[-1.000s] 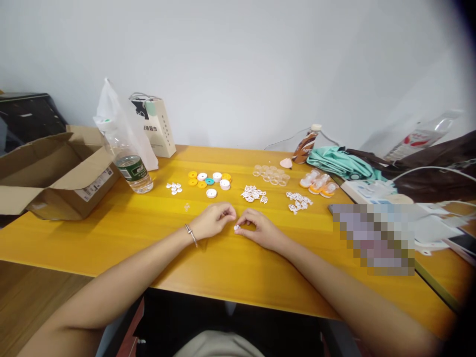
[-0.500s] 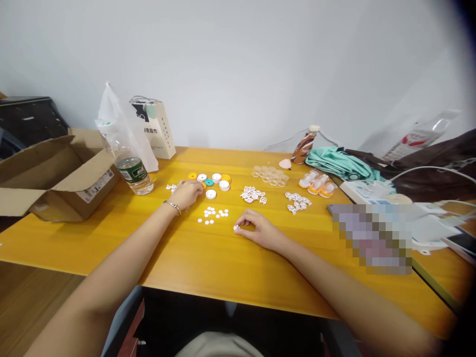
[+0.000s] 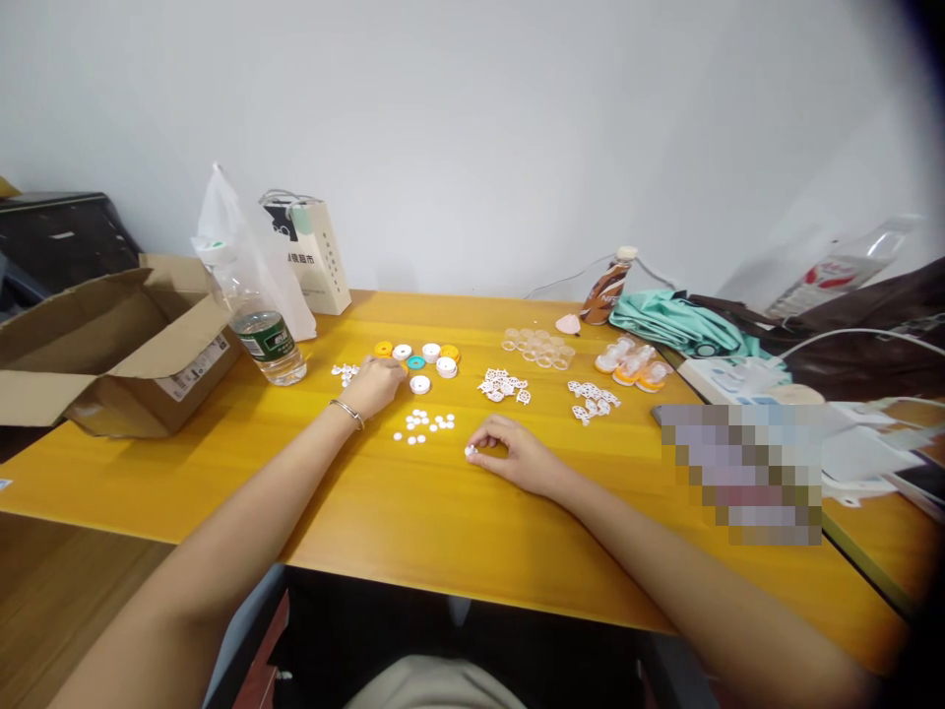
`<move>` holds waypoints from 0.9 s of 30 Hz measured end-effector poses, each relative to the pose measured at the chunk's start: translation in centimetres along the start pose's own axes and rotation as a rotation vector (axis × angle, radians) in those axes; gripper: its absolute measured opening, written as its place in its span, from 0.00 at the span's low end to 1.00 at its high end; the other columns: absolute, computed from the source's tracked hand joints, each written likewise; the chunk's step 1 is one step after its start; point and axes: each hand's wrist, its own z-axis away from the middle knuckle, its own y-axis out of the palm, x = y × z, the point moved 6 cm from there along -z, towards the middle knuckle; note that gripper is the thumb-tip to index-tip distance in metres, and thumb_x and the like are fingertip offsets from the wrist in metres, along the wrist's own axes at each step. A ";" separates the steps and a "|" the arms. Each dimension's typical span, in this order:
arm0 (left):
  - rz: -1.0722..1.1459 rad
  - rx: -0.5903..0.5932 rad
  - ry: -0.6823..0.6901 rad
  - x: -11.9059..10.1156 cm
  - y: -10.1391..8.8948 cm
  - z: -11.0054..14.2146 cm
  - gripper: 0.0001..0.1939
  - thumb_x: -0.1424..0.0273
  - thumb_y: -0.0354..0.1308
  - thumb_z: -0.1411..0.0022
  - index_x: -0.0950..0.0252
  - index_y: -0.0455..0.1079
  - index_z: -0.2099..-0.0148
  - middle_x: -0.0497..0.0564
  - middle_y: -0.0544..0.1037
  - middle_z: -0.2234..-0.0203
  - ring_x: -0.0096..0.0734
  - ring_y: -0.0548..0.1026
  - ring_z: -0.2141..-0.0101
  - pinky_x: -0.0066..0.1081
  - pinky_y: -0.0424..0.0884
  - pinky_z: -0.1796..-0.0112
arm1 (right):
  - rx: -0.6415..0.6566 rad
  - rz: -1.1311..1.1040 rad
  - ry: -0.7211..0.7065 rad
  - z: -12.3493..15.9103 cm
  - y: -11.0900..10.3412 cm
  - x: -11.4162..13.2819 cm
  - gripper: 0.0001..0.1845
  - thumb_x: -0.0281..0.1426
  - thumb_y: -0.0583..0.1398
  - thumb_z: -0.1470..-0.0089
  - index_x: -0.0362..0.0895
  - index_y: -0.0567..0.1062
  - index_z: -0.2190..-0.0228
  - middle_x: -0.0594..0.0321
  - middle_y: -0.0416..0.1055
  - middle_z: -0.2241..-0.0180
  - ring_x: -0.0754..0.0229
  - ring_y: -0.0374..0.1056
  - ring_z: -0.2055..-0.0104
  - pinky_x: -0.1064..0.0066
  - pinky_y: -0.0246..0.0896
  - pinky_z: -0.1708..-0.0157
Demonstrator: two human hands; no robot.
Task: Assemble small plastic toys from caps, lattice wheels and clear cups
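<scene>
My left hand point(image 3: 375, 384), a bracelet at its wrist, reaches to the cluster of round pieces, fingers closed at a yellow disc point(image 3: 404, 365) that they mostly cover. Around it lie another yellow disc point(image 3: 382, 349), a teal disc point(image 3: 415, 362) and several white discs point(image 3: 446, 366). My right hand point(image 3: 513, 456) rests on the table, thumb and forefinger pinching a small white plastic part point(image 3: 471, 451). Between the hands are several small white round pieces point(image 3: 421, 418) scattered on the wood. More small white pieces point(image 3: 345, 373) sit left of my left hand, partly hidden by it.
White openwork pieces point(image 3: 503, 386), clear cups point(image 3: 538, 347) and orange-based clear-topped pieces point(image 3: 633, 364) lie right of centre. At left stand an open cardboard box point(image 3: 169, 389) and a water bottle point(image 3: 266, 340). A phone point(image 3: 738, 478), blurred out, and a power strip point(image 3: 716, 379) are at right.
My left hand has moved left and away from beside my right hand to the coloured discs, uncovering the scattered white round pieces. My right hand stays put with its small white part.
</scene>
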 end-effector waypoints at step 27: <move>0.456 -0.236 0.082 -1.9 -2.4 1.2 0.06 0.74 0.52 0.43 0.66 0.70 0.69 0.52 0.70 0.67 0.31 0.70 0.64 0.32 0.67 0.60 | 0.013 -0.015 -0.007 0.0 0.1 -0.1 0.08 0.35 0.59 0.50 0.44 0.73 0.71 0.61 0.68 0.71 0.62 0.65 0.67 0.69 0.62 0.64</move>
